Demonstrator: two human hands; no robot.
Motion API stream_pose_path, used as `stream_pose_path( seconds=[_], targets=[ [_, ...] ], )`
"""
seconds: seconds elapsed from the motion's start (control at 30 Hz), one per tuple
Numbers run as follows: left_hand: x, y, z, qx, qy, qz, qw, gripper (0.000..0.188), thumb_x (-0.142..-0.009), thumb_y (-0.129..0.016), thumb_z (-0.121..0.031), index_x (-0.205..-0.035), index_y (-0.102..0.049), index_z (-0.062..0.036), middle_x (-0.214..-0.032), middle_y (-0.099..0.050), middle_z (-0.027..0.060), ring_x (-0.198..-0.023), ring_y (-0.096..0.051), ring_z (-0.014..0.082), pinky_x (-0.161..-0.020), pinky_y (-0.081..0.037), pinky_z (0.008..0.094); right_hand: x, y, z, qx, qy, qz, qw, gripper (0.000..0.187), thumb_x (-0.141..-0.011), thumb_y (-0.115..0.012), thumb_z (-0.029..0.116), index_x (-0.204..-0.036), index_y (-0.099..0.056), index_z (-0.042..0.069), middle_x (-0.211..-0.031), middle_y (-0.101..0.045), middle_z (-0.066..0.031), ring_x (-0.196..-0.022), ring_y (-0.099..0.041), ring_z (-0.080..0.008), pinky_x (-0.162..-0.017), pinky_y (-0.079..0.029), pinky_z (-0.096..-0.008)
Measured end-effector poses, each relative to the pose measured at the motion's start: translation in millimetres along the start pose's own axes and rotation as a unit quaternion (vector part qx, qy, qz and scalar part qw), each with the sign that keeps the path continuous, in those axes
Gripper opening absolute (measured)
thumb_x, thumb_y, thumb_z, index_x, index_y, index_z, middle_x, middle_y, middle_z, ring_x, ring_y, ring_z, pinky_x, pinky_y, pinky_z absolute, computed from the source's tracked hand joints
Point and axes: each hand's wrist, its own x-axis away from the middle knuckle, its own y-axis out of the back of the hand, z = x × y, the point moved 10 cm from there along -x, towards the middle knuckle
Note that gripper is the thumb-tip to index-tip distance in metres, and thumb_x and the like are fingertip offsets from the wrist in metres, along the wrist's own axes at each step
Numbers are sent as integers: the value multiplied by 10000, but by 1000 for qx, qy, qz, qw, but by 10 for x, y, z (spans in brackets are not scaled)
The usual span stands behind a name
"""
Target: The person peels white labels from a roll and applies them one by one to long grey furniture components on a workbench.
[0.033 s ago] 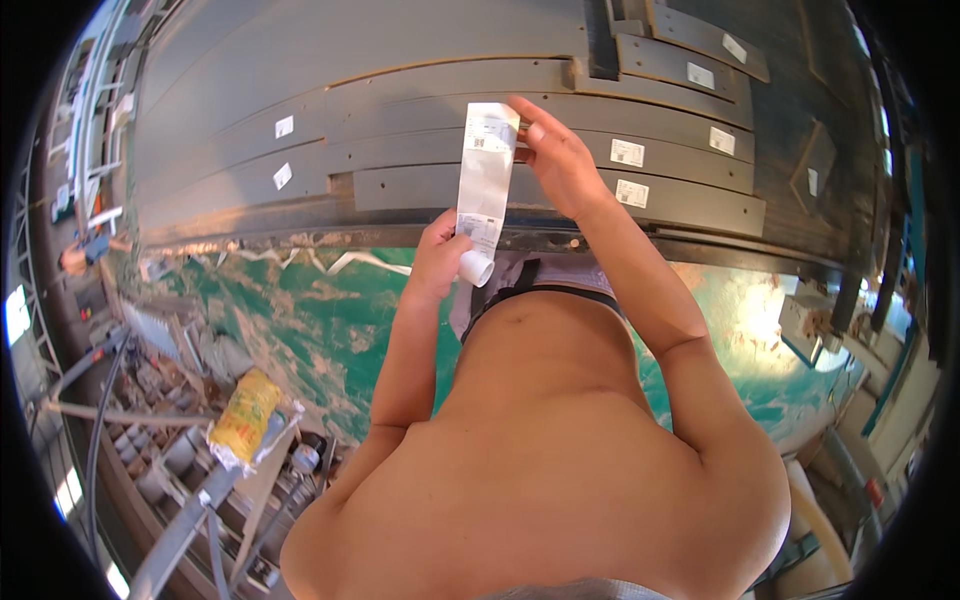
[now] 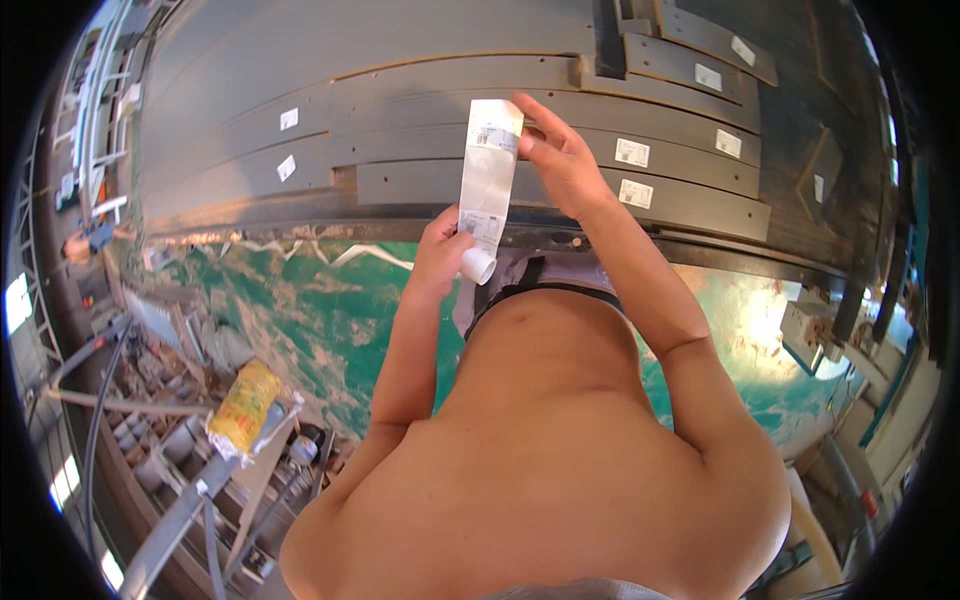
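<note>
A white strip of printed labels (image 2: 488, 185) stretches between my two hands above the near edge of the dark panels. My left hand (image 2: 440, 255) is closed on its lower end, where the strip curls into a small roll (image 2: 478, 265). At the upper right edge, my right hand (image 2: 565, 170) grips the strip near its top, thumb at the edge and index finger reaching to the corner. Beneath lie long grey-brown panels (image 2: 450, 145), several bearing white labels, such as the label (image 2: 636, 193) right of my right forearm.
Green, dusty flooring (image 2: 340, 330) runs below the panel stack. Left of me stand a yellow sack (image 2: 245, 405), pipes and clutter. A person (image 2: 90, 243) is at the far left. Smaller panel pieces (image 2: 690, 75) lie on top at the far right; a box-like fixture (image 2: 810, 330) stands lower right.
The panels have shifted slightly rightward in the picture. Both hands keep their hold on the label strip, nearly unmoved.
</note>
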Motion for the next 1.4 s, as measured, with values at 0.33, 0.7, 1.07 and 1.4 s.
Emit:
stream_pose_path(
  seconds=[0.33,0.7,1.07,1.4],
  targets=[
    [322,-99,-138,-26,-92,-44,994,513,-807,-553,31,-1315,-482,11,-1159,-583,86,-1008,-580,141,-827,-484,283,277,-253,104,165,70,34,983,823,-772,-610,-150,-1491,-308,112,-1293,-408,-23,-902,-510,-106,-799,-468,-250],
    [591,-267,-256,9,-241,-17,970,679,-847,-686,-67,-1426,-331,-41,-1314,-466,124,-1029,-579,175,-840,-499,304,848,-327,-95,330,92,7,939,777,-788,-591,-107,-1484,-308,90,-1364,-449,-85,-1091,-539,-171,-882,-476,-296],
    [172,-674,80,58,-121,-48,990,372,-978,-533,-350,-1018,-628,7,-909,-647,52,-825,-620,122,-718,-492,259,913,292,117,221,35,-21,974,830,-723,-538,-179,-1473,-319,103,-1236,-448,-58,-843,-519,-120,-737,-471,-244],
    [-480,-1349,8,139,-41,-149,978,145,-899,-598,-97,-1015,-590,-10,-937,-642,89,-783,-628,161,-705,-520,304,474,1015,789,226,46,-12,973,734,-757,-508,-160,-1416,-405,147,-1141,-454,-78,-845,-521,-149,-754,-487,-272]
  ],
)
